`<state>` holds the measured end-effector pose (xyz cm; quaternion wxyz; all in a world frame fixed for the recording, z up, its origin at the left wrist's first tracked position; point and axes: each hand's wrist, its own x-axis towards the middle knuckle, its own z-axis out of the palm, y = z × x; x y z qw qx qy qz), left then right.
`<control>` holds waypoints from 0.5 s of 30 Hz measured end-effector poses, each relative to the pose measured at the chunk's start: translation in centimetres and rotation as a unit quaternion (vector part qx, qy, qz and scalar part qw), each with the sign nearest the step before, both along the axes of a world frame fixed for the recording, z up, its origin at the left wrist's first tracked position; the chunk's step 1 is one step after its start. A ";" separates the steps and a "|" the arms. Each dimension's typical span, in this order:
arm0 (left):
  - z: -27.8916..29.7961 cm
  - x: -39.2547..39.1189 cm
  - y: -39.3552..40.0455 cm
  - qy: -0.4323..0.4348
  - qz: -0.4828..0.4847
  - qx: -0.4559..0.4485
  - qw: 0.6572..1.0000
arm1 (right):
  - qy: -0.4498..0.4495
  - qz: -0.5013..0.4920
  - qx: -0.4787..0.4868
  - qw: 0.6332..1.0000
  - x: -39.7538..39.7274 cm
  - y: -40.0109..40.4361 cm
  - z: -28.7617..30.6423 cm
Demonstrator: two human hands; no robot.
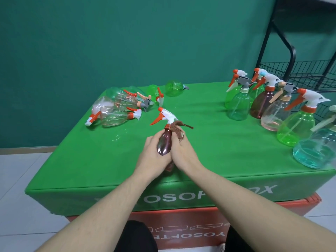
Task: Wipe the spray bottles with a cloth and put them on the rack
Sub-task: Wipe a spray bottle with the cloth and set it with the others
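My left hand grips a dark brown spray bottle with a white head and an orange trigger, tilted away from me over the middle of the green table. My right hand holds a brown cloth against the bottle's neck and right side. Several clear and green bottles lie on their sides at the table's back left. More bottles stand upright in a group on the right. A black wire rack stands behind the table at the right.
The table is a green-covered box on a red box with white lettering. A green wall rises behind it. Pale floor tiles show at the left. My dark-clothed knees are at the bottom edge.
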<state>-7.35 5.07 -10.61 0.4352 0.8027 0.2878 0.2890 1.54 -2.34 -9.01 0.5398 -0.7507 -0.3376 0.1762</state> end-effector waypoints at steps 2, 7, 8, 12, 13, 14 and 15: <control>0.2 0.2 0.0 0.011 0.008 0.000 1.000 | -0.028 0.034 0.010 0.999 0.0 -0.8 -0.5; 0.3 0.1 -0.4 0.035 -0.002 0.026 0.999 | -0.156 0.039 -0.033 0.987 0.8 -2.4 -1.4; 0.3 0.0 -0.5 0.038 -0.007 0.027 0.999 | -0.206 0.037 -0.060 0.976 1.2 -2.6 -1.3; 0.6 -0.2 -0.7 0.048 -0.009 0.028 0.998 | -0.390 0.028 -0.153 0.908 2.6 -2.8 -0.6; 0.7 -0.3 -0.8 0.051 -0.009 0.034 0.998 | -0.419 0.022 -0.151 0.895 2.9 -2.8 -0.4; 0.7 -0.3 -1.0 0.056 -0.009 0.044 0.997 | -0.443 0.017 -0.147 0.884 3.3 -2.7 -0.2; 0.8 -0.2 -1.1 0.064 -0.008 0.058 0.996 | -0.467 0.016 -0.149 0.872 3.7 -2.6 0.1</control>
